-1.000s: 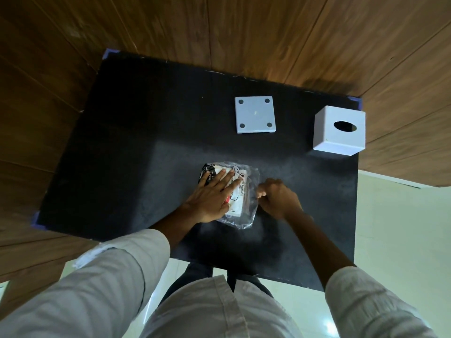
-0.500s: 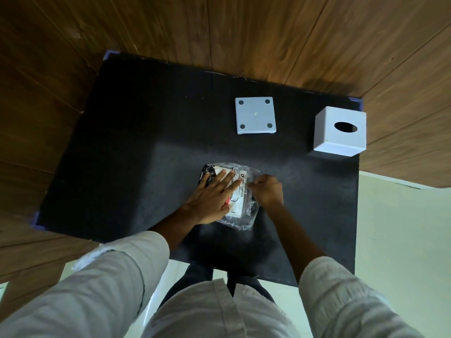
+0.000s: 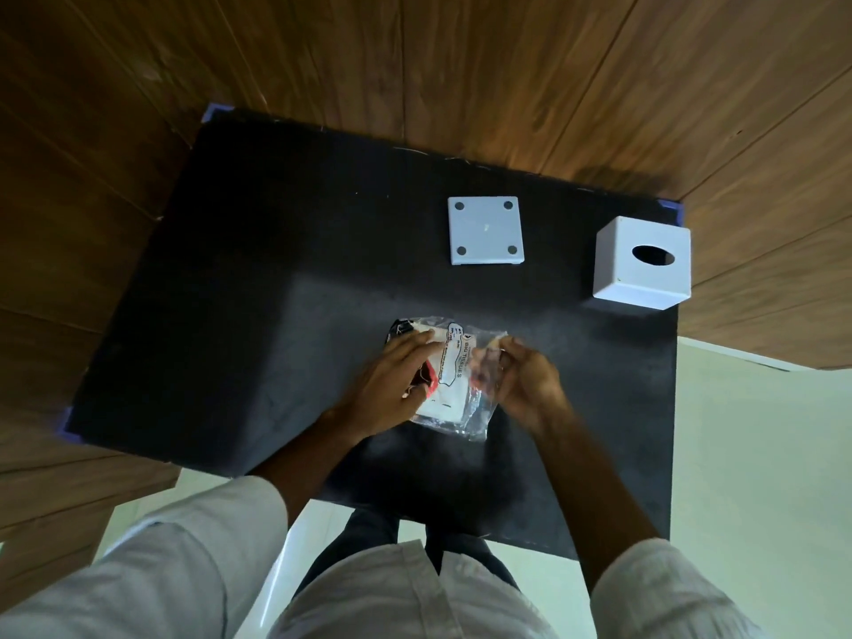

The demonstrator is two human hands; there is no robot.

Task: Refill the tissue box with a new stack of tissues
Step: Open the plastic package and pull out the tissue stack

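A clear plastic pack of tissues (image 3: 454,375) with printed lettering lies on the black table (image 3: 276,292) in front of me. My left hand (image 3: 392,385) lies on its left half, fingers bent over it. My right hand (image 3: 525,380) pinches the loose plastic at the pack's right edge and lifts it a little. The white cube tissue box (image 3: 641,265) with an oval slot stands at the table's far right corner. Its flat white base plate (image 3: 486,230) with four dark dots lies apart, left of the box.
Brown wooden panels (image 3: 461,62) enclose the table at the back and both sides. A pale floor (image 3: 760,454) shows to the right and under the table's near edge. My light sleeves and dark trousers fill the bottom of the view.
My right hand moved left from the bare table to the pack's right edge and took hold of the wrapper. My left hand's fingers curled on the pack.
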